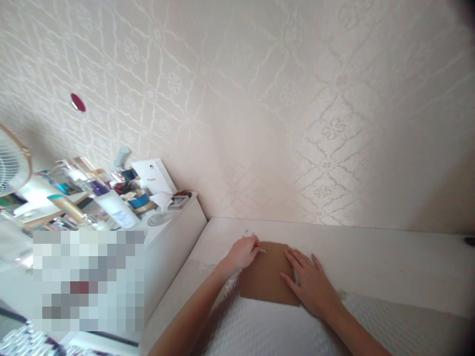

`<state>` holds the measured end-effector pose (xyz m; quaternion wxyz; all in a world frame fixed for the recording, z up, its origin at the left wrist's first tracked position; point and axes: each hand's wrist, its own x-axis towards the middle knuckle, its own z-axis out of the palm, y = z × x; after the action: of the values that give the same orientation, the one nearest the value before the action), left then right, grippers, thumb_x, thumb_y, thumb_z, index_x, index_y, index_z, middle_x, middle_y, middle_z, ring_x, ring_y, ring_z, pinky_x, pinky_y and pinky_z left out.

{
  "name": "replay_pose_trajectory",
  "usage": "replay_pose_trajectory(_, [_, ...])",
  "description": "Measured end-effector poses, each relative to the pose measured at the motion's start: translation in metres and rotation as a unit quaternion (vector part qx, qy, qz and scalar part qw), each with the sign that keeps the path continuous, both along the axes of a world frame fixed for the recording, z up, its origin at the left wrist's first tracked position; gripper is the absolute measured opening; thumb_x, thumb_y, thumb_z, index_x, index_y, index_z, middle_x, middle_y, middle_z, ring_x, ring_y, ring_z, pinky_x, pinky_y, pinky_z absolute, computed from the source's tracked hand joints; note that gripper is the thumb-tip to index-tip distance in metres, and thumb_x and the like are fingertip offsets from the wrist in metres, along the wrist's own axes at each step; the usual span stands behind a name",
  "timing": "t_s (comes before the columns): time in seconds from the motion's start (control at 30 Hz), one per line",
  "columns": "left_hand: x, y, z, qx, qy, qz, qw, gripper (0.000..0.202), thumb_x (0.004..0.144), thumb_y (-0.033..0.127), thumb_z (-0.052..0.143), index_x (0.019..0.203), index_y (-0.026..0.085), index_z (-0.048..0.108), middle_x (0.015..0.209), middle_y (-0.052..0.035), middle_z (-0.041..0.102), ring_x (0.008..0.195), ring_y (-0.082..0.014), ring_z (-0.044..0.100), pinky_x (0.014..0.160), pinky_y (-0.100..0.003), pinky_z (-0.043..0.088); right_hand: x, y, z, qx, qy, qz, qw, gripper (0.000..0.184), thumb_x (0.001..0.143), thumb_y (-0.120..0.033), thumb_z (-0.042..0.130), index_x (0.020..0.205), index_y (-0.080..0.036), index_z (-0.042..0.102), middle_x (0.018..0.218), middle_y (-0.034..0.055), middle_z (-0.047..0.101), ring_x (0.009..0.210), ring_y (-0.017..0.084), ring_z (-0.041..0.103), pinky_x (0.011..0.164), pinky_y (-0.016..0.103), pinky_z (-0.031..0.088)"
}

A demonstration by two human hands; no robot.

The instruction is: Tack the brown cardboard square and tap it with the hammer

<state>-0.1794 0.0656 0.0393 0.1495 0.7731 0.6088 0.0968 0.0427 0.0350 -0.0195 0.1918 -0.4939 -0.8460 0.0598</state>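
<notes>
A brown cardboard sheet lies flat on a pale surface, partly over a white bubble-textured sheet. My left hand is closed at the cardboard's upper left corner, pinching a small thin pale object I cannot make out. My right hand lies flat on the cardboard's right side, fingers stretched out and pressing down.
A white dresser at left carries several cosmetic bottles, jars and a white box. A fan stands at the far left edge. Patterned cream wallpaper rises behind. A blurred-out patch covers the lower left.
</notes>
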Motion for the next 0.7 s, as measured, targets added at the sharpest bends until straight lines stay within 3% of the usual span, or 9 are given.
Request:
replay_pose_trajectory(0.13, [-0.01, 0.01, -0.003, 0.021, -0.07, 0.026, 0.997, 0.016, 0.086, 0.026, 0.046, 0.092, 0.018, 0.059, 0.088, -0.0037, 0.068, 0.079, -0.0154, 0.061, 0.072, -0.025, 0.044, 0.0, 0.0, 0.001, -0.002, 0.0, -0.002, 1.0, 0.061, 0.089, -0.053, 0.029, 0.137, -0.017, 0.041, 0.141, 0.0117, 0.043, 0.13, 0.024, 0.036, 0.108, 0.052, 0.021])
replay_pose_trajectory(0.33, [-0.036, 0.035, -0.008, 0.085, -0.071, 0.153, 0.982, 0.016, 0.084, 0.023, 0.049, 0.083, 0.017, 0.064, 0.087, -0.0041, 0.069, 0.078, -0.0147, 0.062, 0.075, -0.025, 0.044, -0.001, -0.001, 0.004, -0.017, -0.005, -0.006, 1.0, 0.063, 0.089, -0.053, 0.03, 0.137, -0.015, 0.041, 0.141, 0.0119, 0.042, 0.13, 0.024, 0.036, 0.108, 0.052, 0.021])
replay_pose_trajectory(0.53, [-0.039, 0.037, -0.017, 0.045, -0.021, 0.155, 0.987, 0.015, 0.082, 0.022, 0.053, 0.083, 0.018, 0.068, 0.088, -0.0041, 0.07, 0.084, -0.016, 0.063, 0.078, -0.026, 0.044, -0.001, -0.001, 0.004, -0.017, -0.009, -0.007, 1.0, 0.063, 0.089, -0.054, 0.029, 0.137, -0.015, 0.042, 0.141, 0.012, 0.042, 0.13, 0.024, 0.036, 0.108, 0.052, 0.02])
replay_pose_trajectory(0.7, [-0.033, 0.029, -0.013, 0.084, -0.025, 0.144, 0.986, 0.02, 0.083, 0.022, 0.051, 0.094, 0.017, 0.067, 0.092, -0.0057, 0.069, 0.086, -0.0168, 0.061, 0.083, -0.027, 0.043, 0.0, -0.001, 0.003, -0.006, -0.005, -0.003, 1.0, 0.062, 0.089, -0.054, 0.029, 0.137, -0.016, 0.041, 0.141, 0.0118, 0.042, 0.13, 0.024, 0.036, 0.108, 0.052, 0.02])
